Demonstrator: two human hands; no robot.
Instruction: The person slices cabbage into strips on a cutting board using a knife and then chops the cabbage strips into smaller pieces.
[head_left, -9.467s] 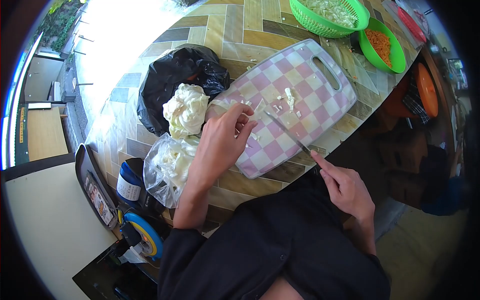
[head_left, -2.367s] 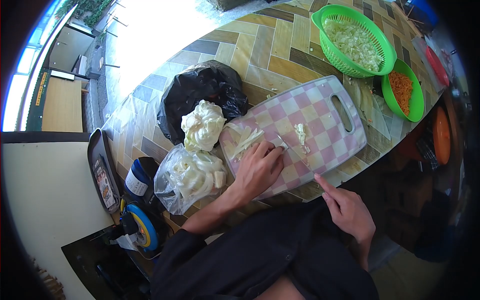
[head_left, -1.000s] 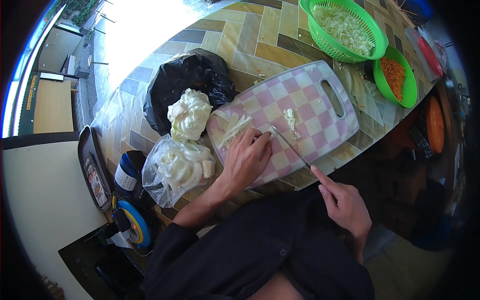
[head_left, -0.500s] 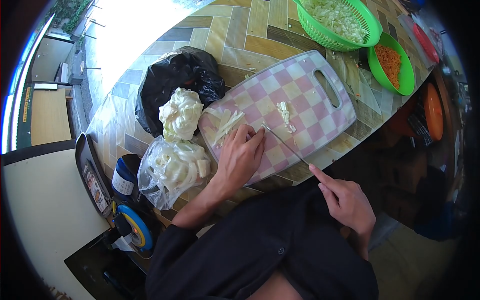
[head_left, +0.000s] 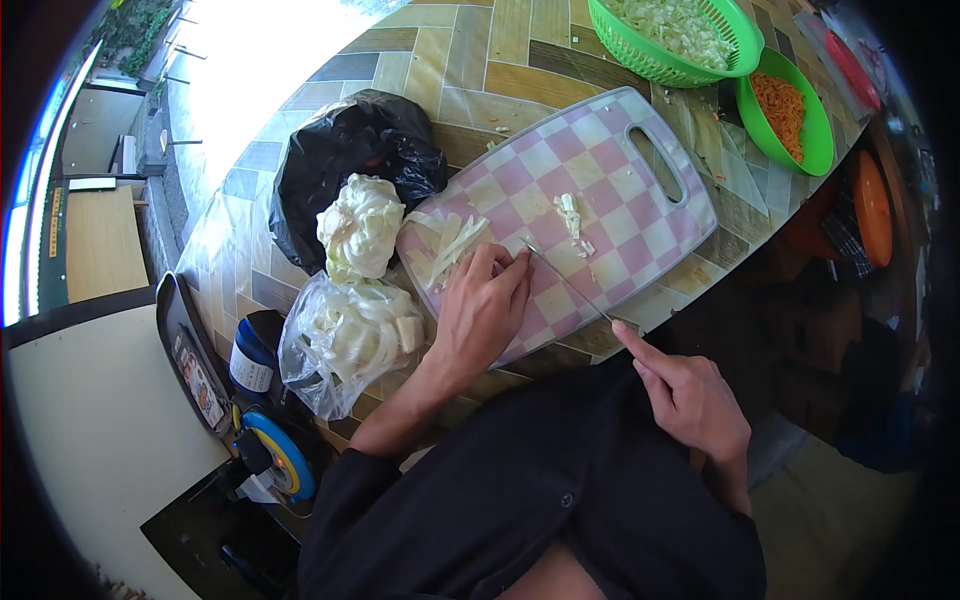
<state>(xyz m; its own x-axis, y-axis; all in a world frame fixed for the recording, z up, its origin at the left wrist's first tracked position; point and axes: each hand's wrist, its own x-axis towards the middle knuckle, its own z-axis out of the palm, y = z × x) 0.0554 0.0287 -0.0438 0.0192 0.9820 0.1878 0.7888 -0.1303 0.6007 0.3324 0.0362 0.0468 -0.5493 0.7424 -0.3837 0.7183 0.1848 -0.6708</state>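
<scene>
A pink-and-white checkered cutting board (head_left: 630, 245) lies at an angle on the table. My left hand (head_left: 480, 310) presses down at its near-left part, fingers curled over pale cabbage, which they mostly hide. In my right hand (head_left: 692, 400) is a thin knife (head_left: 570, 286), index finger stretched along its handle end. The blade's tip rests close beside my left fingertips. Finely cut cabbage bits (head_left: 570, 222) sit beyond the blade. Longer cabbage strips (head_left: 458, 240) lie left of my left hand, on the board's left end.
Left of the board are a cabbage head (head_left: 360, 225), a black plastic bag (head_left: 335, 145) and a clear bag of cabbage (head_left: 350, 345). At the far right, a green colander (head_left: 640, 62) holds shredded cabbage and a green bowl (head_left: 822, 135) holds shredded carrot. The table's curved edge runs below them.
The view has shifted slightly. The knife and both hands keep almost the same place on the board, with the blade tip still by my left fingertips.
</scene>
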